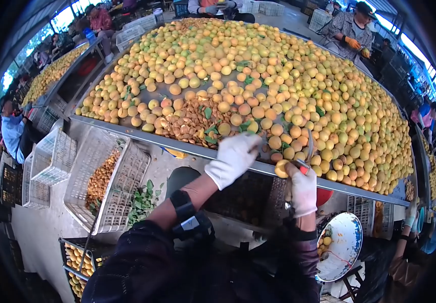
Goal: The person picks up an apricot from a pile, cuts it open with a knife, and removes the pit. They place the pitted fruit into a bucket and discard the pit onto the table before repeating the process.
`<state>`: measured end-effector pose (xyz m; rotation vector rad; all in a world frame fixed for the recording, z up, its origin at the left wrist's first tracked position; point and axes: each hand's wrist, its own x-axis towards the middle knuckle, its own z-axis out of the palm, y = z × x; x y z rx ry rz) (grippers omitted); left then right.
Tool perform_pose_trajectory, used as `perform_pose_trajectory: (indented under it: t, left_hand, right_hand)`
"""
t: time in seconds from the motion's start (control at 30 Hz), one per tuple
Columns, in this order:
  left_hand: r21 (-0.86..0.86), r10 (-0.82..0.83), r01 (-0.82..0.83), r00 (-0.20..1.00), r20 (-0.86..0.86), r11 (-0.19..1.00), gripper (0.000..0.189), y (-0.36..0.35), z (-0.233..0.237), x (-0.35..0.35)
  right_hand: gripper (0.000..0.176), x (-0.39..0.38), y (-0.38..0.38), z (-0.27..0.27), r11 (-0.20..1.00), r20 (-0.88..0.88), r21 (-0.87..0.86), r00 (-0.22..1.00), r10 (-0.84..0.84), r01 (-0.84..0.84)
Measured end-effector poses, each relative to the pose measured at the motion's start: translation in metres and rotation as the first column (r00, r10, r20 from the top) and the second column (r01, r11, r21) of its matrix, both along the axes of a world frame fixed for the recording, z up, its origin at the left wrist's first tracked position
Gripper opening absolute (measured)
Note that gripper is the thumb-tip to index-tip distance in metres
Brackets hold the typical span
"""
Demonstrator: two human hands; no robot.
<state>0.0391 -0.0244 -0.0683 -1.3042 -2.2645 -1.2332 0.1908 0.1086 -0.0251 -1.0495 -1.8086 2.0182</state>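
Observation:
My right hand (301,191), in a white glove with dark fingertips, is closed around a knife (304,166) with a red handle. The knife's thin blade points up over the fruit. An apricot (281,168) sits at the thumb and fingers of this same hand, just over the table's front edge. My left hand (234,159), also gloved in white, hovers over the edge beside a heap of brown apricot pits (190,118). Its fingertips are blurred, and I cannot see whether anything is between them. Loose apricots (278,130) and green leaves lie close in front of both hands.
The metal-edged table (142,135) bears a broad pile of apricots. At lower left stands a white crate (127,174) holding pits, near leaves on the floor. A white-and-blue basin (347,245) with apricots is at lower right. A person in orange gloves (352,43) works across the table.

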Motion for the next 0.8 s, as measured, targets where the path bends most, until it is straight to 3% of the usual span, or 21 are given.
perform_pose_trajectory:
  t: [0.07, 0.1, 0.13, 0.2, 0.23, 0.3, 0.4, 0.53, 0.57, 0.6, 0.67, 0.7, 0.73, 0.8]
  left_hand:
    - [-0.241, 0.288, -0.308, 0.951, -0.115, 0.92, 0.027, -0.016, 0.007, -0.042]
    - [-0.289, 0.339, -0.357, 0.934, -0.111, 0.889, 0.03, -0.02, 0.002, -0.066]
    - [-0.337, 0.392, -0.404, 0.914, -0.107, 0.85, 0.033, -0.022, -0.006, -0.086]
    - [-0.392, 0.43, -0.43, 0.898, -0.093, 0.814, 0.034, -0.012, -0.007, -0.115]
    - [-0.446, 0.46, -0.444, 0.884, -0.078, 0.778, 0.035, -0.006, -0.009, -0.126]
    - [-0.507, 0.472, -0.463, 0.873, -0.121, 0.727, 0.035, 0.011, -0.013, -0.14]
    - [-0.642, 0.472, -0.449, 0.869, -0.151, 0.621, 0.037, 0.03, -0.029, -0.159]
    - [-0.509, 0.445, -0.435, 0.889, -0.111, 0.743, 0.046, 0.021, -0.014, -0.14]
    - [-0.281, 0.264, -0.207, 0.947, 0.182, 0.937, 0.049, 0.016, -0.01, -0.131]
    - [0.029, -0.007, -0.006, 0.914, 0.405, 1.0, 0.053, 0.01, -0.004, -0.118]
    - [0.309, -0.353, 0.178, 0.59, 0.726, 0.934, 0.057, 0.006, 0.013, -0.078]
    - [0.352, -0.421, 0.231, 0.489, 0.764, 0.907, 0.056, 0.001, 0.023, -0.056]
    - [0.351, -0.455, 0.29, 0.541, 0.708, 0.89, 0.055, -0.002, 0.029, -0.037]
    - [0.494, -0.573, 0.299, 0.306, 0.76, 0.816, 0.056, -0.003, 0.039, -0.003]
  right_hand:
    - [0.02, 0.015, 0.004, -0.005, 0.975, 0.216, 0.15, 0.968, 0.129, -0.164]
    - [0.029, 0.023, 0.014, -0.041, 0.834, 0.189, 0.498, 0.969, 0.162, -0.237]
    - [0.04, 0.027, 0.011, -0.039, 0.824, 0.164, 0.52, 0.973, 0.162, -0.225]
    - [0.039, 0.029, 0.009, -0.041, 0.932, -0.034, 0.357, 0.997, 0.075, -0.058]
    - [0.039, 0.028, 0.008, -0.034, 0.932, -0.034, 0.357, 0.996, 0.082, -0.065]
    - [0.036, 0.025, 0.005, -0.019, 1.0, 0.129, 0.022, 0.992, -0.004, 0.001]
    - [0.034, 0.015, -0.002, -0.023, 0.998, 0.146, 0.038, 0.989, 0.038, -0.044]
    - [0.029, 0.01, -0.002, -0.025, 1.0, 0.056, 0.021, 0.998, -0.012, 0.011]
    - [0.026, 0.007, -0.003, -0.023, 0.999, 0.002, 0.005, 0.999, -0.051, 0.051]
    - [0.025, 0.004, -0.002, -0.022, 0.998, -0.072, -0.008, 0.995, -0.065, 0.065]
    - [0.024, -0.007, -0.009, -0.004, 0.994, -0.126, -0.046, 0.987, -0.1, 0.094]
    - [0.024, -0.01, -0.012, 0.002, 0.996, -0.175, -0.05, 0.981, -0.085, 0.077]
    - [0.024, -0.012, -0.015, 0.006, 0.997, -0.223, -0.051, 0.972, -0.073, 0.063]
    - [0.032, -0.014, -0.019, 0.012, 0.999, -0.175, -0.047, 0.985, -0.003, -0.006]
